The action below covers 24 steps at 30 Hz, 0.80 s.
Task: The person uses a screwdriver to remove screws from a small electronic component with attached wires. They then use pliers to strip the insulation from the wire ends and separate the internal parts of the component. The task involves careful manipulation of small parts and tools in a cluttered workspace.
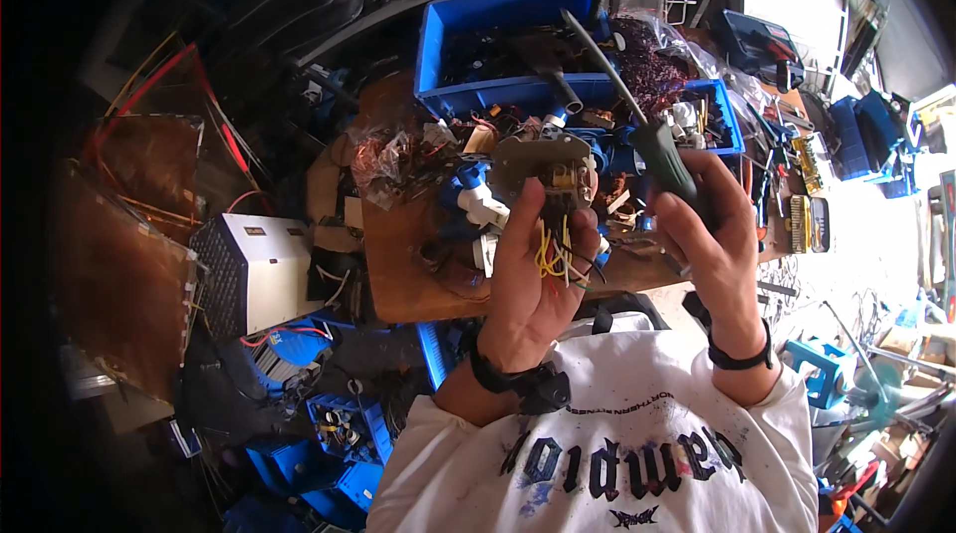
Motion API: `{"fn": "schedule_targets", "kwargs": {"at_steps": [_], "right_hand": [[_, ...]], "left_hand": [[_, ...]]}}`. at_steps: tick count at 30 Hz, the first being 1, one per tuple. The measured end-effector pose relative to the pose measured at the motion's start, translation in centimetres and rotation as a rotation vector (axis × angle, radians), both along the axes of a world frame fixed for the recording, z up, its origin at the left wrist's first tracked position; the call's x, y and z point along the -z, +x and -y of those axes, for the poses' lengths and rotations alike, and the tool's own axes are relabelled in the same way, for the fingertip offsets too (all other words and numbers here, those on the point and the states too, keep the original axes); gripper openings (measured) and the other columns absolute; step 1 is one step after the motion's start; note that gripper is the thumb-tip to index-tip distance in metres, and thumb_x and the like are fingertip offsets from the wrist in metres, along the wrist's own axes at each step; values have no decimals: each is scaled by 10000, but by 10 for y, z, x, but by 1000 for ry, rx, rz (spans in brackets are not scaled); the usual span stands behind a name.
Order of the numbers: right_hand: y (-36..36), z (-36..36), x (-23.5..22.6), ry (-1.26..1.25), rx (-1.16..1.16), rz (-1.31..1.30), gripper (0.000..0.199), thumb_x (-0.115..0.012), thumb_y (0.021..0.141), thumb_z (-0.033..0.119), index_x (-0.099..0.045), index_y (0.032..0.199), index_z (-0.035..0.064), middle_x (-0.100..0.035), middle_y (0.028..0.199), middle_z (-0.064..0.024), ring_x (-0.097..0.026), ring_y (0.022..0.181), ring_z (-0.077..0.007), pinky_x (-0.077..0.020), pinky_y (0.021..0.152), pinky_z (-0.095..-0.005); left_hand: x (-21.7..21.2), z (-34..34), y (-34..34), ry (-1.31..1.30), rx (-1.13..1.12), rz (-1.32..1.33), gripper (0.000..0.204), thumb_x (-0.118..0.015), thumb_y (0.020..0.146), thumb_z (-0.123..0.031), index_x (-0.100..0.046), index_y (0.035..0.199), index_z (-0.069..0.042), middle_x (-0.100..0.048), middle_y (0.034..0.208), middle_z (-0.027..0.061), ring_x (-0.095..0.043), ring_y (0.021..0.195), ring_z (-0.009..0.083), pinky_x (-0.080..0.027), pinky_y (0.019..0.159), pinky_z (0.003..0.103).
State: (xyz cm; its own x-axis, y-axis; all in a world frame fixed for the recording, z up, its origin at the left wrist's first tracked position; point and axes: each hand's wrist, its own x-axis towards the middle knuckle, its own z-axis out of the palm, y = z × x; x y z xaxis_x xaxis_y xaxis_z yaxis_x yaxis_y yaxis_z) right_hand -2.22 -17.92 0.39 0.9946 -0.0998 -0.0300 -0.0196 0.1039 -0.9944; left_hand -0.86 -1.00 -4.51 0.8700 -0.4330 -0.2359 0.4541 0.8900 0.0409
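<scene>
A: What's at the left?
B: A pale metal case (274,269), near a cluttered wooden workbench (408,289).
A: And the hands?
B: Above the bench's near side, the left hand (528,284) has thumb and fingers clamped on an electrical part (520,158), its metal plate uppermost, yellow and dark wires (547,259) below.
A: Farther right?
B: A screwdriver (661,156), shaft slanting up and left; the right hand (715,234) has its fingers closed around the dark green handle.

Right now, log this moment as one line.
left hand: holding metal part with wires | right hand: gripping green-handled screwdriver, tip clear of part | background: wooden table, blue bin
</scene>
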Motion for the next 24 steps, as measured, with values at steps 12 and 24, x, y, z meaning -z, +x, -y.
{"fn": "schedule_targets", "kwargs": {"at_steps": [12,24], "right_hand": [[-53,15,17,0,-310,-179,401,-625,894,248,-510,1182,-7,-599,838,-13,-471,654,-39,-381,578,-188],[-57,0,19,1,-314,-221,378,-596,920,242,-503,1184,-11,-596,794,4,-487,602,-38,-394,544,-199]], "left_hand": [[-5,-8,4,240,-286,329,403,-518,966,-333,-519,1223,-22,-594,1103,74,-510,804,138,-477,708,283],[-2,-4,-2,324,-402,371,396,-546,951,-346,-537,1202,-40,-594,1096,51,-517,806,132,-477,701,268]]}}
